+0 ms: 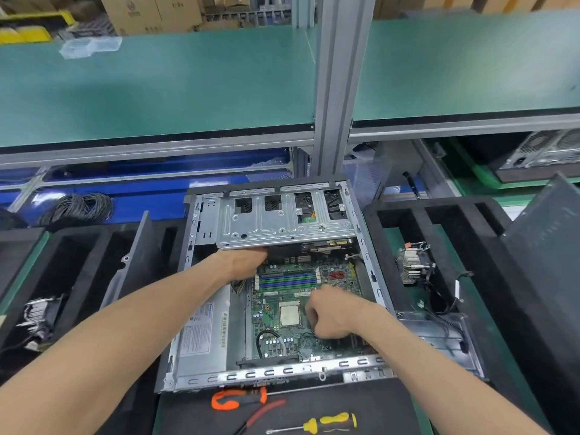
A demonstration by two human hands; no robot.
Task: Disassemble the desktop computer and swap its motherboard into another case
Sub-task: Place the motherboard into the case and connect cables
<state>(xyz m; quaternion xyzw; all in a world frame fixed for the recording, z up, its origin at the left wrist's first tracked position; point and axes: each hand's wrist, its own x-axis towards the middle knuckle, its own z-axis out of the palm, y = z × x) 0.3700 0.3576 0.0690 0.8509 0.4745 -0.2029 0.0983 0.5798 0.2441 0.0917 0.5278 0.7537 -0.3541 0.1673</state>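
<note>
Fingers of the right hand [329,312] curl over the motherboard [292,296] beside the CPU; what they pinch, I cannot tell. The left hand [248,260] reaches under the drive cage [276,221], fingers hidden. Looks like cable-freeing; next, lifting the board calls for every connector off.

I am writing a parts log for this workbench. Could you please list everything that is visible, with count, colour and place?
open metal computer case: one, grey, centre of bench
green motherboard: one, inside the case
silver power supply box: one, left part of the case
finned metal heatsink coolers: two, silver, one in left foam tray, one in right foam tray
orange-handled pliers: one, in front of the case
yellow-and-black screwdriver: one, near front edge
coiled black cable: one, far left
left hand: under the drive cage, fingers hidden
right hand: fingers curled, over the motherboard
</note>
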